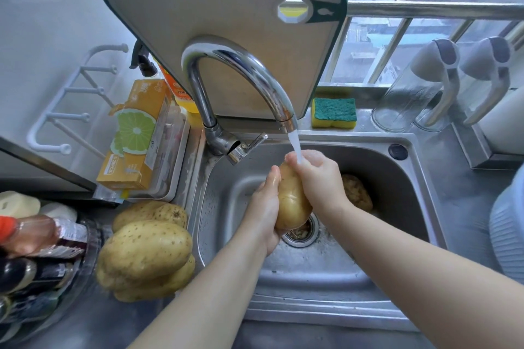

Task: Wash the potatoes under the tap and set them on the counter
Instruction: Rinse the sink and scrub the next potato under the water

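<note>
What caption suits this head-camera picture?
Left hand and right hand hold a potato under the running tap; more potatoes wait beside the sink.

We see a grey steel bench [460, 207] with a sink [232, 207] set into it; left of the sink, just beside its rim, a heap of potatoes [144, 252] rests on the bench, stacked on one another; behind them stands a pale tray [183, 147] carrying an orange box [136, 136]; at the far left, bottles [37, 238] crowd together; on the back ledge a yellow-and-green sponge [334, 113] lies flat, beside a cutting board [226, 22] that stands leaning; further right stand two clear jugs [411, 93]; a white ribbed container [507, 232] sits at the right edge.
</note>
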A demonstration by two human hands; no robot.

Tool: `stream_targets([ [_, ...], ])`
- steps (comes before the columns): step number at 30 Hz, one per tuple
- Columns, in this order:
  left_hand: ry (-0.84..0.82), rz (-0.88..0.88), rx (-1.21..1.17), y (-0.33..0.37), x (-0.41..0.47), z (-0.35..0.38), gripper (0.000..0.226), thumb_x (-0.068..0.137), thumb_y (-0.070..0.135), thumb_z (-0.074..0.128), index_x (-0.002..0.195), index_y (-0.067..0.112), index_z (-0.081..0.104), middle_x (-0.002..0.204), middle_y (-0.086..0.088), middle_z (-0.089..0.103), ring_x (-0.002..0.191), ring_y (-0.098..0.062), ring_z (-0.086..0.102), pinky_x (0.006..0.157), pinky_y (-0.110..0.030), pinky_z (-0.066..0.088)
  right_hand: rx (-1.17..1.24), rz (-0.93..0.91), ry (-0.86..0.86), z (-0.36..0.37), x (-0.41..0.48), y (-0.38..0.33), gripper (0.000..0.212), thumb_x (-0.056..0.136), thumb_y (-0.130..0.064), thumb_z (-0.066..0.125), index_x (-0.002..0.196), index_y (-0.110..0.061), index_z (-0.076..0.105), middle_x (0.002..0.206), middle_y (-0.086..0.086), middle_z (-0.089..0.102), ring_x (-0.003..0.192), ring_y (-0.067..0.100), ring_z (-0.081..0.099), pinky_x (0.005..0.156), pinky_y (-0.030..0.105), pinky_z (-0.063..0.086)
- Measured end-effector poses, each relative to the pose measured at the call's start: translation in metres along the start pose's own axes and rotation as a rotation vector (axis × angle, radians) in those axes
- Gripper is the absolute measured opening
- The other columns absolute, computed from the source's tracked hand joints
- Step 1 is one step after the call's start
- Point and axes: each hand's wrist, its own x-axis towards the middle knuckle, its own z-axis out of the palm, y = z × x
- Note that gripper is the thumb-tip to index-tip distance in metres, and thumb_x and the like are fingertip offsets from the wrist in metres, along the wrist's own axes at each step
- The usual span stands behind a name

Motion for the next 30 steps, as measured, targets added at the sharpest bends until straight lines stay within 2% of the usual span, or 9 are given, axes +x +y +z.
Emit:
stream_targets([
  [5, -0.15, 0.075, 0.051, -0.004, -0.004, -0.001, 0.053, 0.085, 0.041, 0.06, 0.131, 0.018, 0.051, 0.121, -0.012, 0.065, 0.102, -0.026, 0.066, 0.08, -0.041, 0.056, 0.141, 0.23, 0.031, -0.007, 0.01, -0.002, 0.032, 0.093, -0.018, 0.056, 0.065, -0.019, 0.072, 0.074, 0.004, 0.07, 0.079, 0.021, 0.064, 0.083, 0.04, 0.054],
  [9, -0.221, 0.051, 0.118, -0.006, -0.003, -0.004, 0.056, 0.082, 0.027, 0.072, 0.131, 0.022, 0.047, 0.126, -0.013, 0.061, 0.104, -0.032, 0.065, 0.079, -0.044, 0.057, 0.272, 0.462, 0.038, -0.014, 0.015, 0.002, 0.032, 0.095, -0.023, 0.054, 0.069, -0.017, 0.072, 0.09, 0.011, 0.071, 0.084, 0.028, 0.065, 0.088, 0.042, 0.055],
  [12, -0.239, 0.083, 0.203, -0.008, -0.003, -0.003, 0.073, 0.073, 0.033, 0.077, 0.137, 0.028, 0.042, 0.13, -0.007, 0.057, 0.109, -0.029, 0.063, 0.087, -0.049, 0.055, 0.371, 0.64, 0.008, -0.02, 0.015, 0.003, 0.026, 0.095, -0.028, 0.054, 0.084, -0.013, 0.072, 0.097, 0.015, 0.07, 0.085, 0.031, 0.065, 0.08, 0.042, 0.055],
  [14, -0.206, 0.169, 0.299, -0.012, 0.0, -0.003, 0.09, 0.062, 0.045, 0.077, 0.141, 0.031, 0.035, 0.134, 0.002, 0.052, 0.119, -0.022, 0.057, 0.097, -0.047, 0.049, 0.383, 0.69, 0.005, -0.021, 0.012, 0.001, 0.024, 0.092, -0.033, 0.06, 0.09, -0.011, 0.069, 0.096, 0.015, 0.069, 0.086, 0.031, 0.065, 0.084, 0.043, 0.053],
  [17, -0.11, 0.291, 0.314, -0.016, 0.001, 0.003, 0.08, 0.066, 0.052, 0.073, 0.136, 0.036, 0.038, 0.133, 0.009, 0.051, 0.123, -0.014, 0.053, 0.105, -0.045, 0.044, 0.301, 0.534, 0.034, -0.016, 0.006, 0.005, 0.026, 0.088, -0.039, 0.064, 0.093, -0.014, 0.068, 0.096, 0.011, 0.07, 0.093, 0.027, 0.067, 0.093, 0.043, 0.052],
  [20, -0.014, 0.312, 0.227, -0.017, 0.003, 0.008, 0.055, 0.072, 0.052, 0.074, 0.119, 0.036, 0.05, 0.121, 0.013, 0.058, 0.116, -0.013, 0.057, 0.104, -0.042, 0.045, 0.209, 0.325, 0.064, -0.01, -0.005, 0.006, 0.025, 0.088, -0.037, 0.063, 0.103, -0.017, 0.066, 0.097, 0.004, 0.071, 0.096, 0.02, 0.066, 0.093, 0.039, 0.052],
  [22, 0.052, 0.274, 0.199, -0.015, 0.002, 0.011, 0.046, 0.073, 0.052, 0.073, 0.112, 0.032, 0.058, 0.114, 0.01, 0.065, 0.109, -0.012, 0.062, 0.099, -0.037, 0.049, 0.17, 0.215, 0.091, -0.011, -0.012, 0.005, 0.018, 0.088, -0.034, 0.065, 0.099, -0.02, 0.064, 0.091, -0.003, 0.069, 0.092, 0.015, 0.064, 0.089, 0.033, 0.052],
  [26, 0.079, -0.023, 0.095, -0.008, 0.004, 0.011, 0.075, 0.054, 0.076, 0.062, 0.105, 0.02, 0.072, 0.1, -0.004, 0.075, 0.095, -0.021, 0.07, 0.084, -0.04, 0.056, 0.008, -0.044, 0.096, -0.009, -0.028, 0.005, 0.019, 0.085, -0.031, 0.07, 0.1, -0.023, 0.06, 0.089, -0.012, 0.064, 0.084, 0.001, 0.06, 0.077, 0.019, 0.048],
  [30, 0.054, -0.313, 0.06, 0.005, 0.009, 0.004, 0.047, 0.074, 0.061, 0.06, 0.084, 0.016, 0.072, 0.077, -0.005, 0.072, 0.076, -0.023, 0.068, 0.061, -0.03, 0.052, -0.091, -0.301, 0.042, -0.01, -0.041, 0.013, 0.036, 0.069, -0.04, 0.068, 0.099, -0.025, 0.057, 0.098, -0.018, 0.06, 0.093, -0.011, 0.055, 0.083, 0.006, 0.039],
])
